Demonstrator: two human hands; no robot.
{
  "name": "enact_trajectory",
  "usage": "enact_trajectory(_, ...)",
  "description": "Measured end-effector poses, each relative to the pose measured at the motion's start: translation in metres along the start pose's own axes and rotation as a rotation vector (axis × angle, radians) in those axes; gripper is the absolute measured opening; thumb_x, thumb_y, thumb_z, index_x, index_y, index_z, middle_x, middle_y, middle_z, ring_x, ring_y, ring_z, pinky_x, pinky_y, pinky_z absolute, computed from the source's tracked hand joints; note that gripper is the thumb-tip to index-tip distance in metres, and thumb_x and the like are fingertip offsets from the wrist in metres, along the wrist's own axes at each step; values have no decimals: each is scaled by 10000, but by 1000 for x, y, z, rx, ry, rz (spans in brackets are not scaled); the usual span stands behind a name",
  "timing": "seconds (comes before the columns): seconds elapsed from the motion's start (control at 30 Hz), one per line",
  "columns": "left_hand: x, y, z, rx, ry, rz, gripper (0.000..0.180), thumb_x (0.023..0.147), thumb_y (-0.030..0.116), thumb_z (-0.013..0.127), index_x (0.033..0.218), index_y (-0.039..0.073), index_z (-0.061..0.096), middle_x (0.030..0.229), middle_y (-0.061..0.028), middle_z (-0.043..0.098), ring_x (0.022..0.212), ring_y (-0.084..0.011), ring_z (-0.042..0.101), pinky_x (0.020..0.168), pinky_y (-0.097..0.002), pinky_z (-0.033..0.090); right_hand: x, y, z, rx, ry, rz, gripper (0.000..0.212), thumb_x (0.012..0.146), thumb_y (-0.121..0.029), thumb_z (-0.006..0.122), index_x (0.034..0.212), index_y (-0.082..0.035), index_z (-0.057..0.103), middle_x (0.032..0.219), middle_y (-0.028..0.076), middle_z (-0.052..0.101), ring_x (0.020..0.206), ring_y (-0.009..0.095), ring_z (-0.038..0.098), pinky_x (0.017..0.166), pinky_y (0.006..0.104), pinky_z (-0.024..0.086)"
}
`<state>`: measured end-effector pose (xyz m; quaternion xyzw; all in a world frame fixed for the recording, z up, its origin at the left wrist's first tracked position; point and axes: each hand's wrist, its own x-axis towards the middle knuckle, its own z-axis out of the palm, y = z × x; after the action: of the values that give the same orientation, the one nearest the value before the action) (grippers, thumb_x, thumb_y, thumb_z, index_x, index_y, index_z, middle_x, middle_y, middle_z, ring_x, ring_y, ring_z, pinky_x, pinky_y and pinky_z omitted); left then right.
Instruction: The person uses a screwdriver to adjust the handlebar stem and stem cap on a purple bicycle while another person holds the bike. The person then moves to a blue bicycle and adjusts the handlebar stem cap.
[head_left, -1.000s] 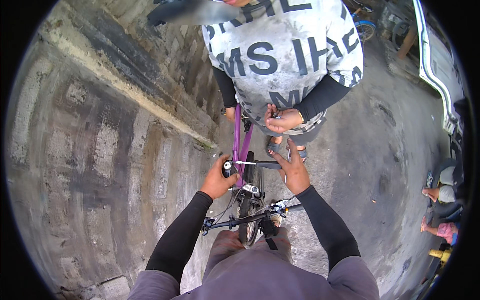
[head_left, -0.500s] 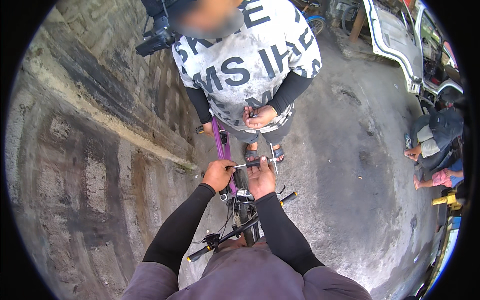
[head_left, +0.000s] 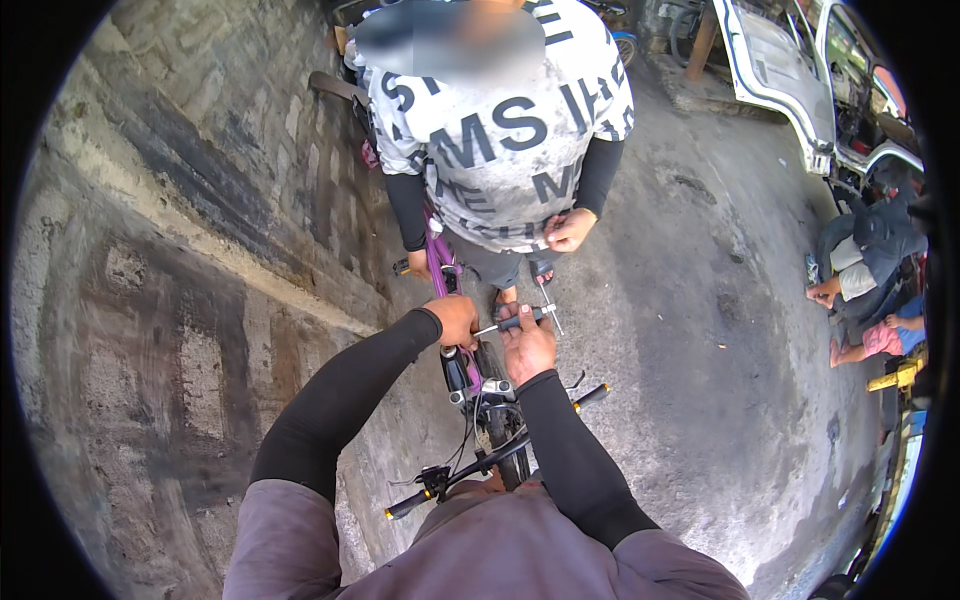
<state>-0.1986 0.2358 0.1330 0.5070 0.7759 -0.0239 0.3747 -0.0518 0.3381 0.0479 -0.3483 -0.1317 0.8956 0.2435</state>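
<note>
Gripping the purple bicycle frame [head_left: 437, 262] near its top, the left hand [head_left: 456, 320] is curled closed around it. The right hand [head_left: 527, 342] pinches a black-handled tool [head_left: 520, 322], lying crosswise just above the front wheel [head_left: 500, 420]. Another person [head_left: 500, 140] stands opposite.

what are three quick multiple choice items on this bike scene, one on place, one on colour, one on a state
1. Where is the bicycle?
A. beside a stone wall
B. on a workbench
C. in a van

2. What colour is the bicycle frame?
A. green
B. purple
C. white

3. What is the right hand doing?
A. hanging empty
B. resting on the ground
C. gripping a T-handle tool

Key: A, the stone wall runs along the bicycle; B, the frame is purple; C, the right hand closes on the T-handle tool, the left hand beside it on the frame.
</note>
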Motion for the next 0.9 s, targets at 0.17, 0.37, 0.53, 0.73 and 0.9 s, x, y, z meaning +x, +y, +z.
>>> enact_trajectory(0.17,5,-26,6,-140,-41,135,287,905,228,786,1104,26,825,956,-173,808,889,-299,784,827,-426,586,6,6,-24,171,-291,81,341,1101,-154,645,1409,-80,519,1417,141,637,1264,313,635,1157,516,459)
enact_trajectory(0.37,-5,-8,0,16,72,23,238,890,204,792,1069,57,847,978,-162,817,947,-329,780,871,-453,589,-11,5,3,-54,-22,18,376,1094,-140,655,1439,-100,512,1359,112,653,1280,298,632,1111,529,488)
enact_trajectory(0.53,-8,-8,1,35,29,8,285,898,197,778,1131,40,826,975,-189,803,934,-336,778,865,-443,590,18,4,-21,95,-268,104,336,1090,-127,651,1398,-107,519,1362,98,661,1316,315,612,1119,540,479)
enact_trajectory(0.73,0,-11,4,35,-53,-12,277,921,178,751,1151,41,819,1015,-207,795,971,-341,771,876,-449,583,9,12,-6,135,19,90,256,1068,-187,703,1272,-111,569,1138,61,613,1078,284,633,954,498,508)
enact_trajectory(0.9,-11,-28,23,-193,191,-48,452,897,280,821,1269,28,774,1128,-209,796,1068,-337,771,951,-434,588,30,14,11,236,2,78,329,1023,-408,767,1004,-140,577,824,1,504,725,194,496,760,451,473)
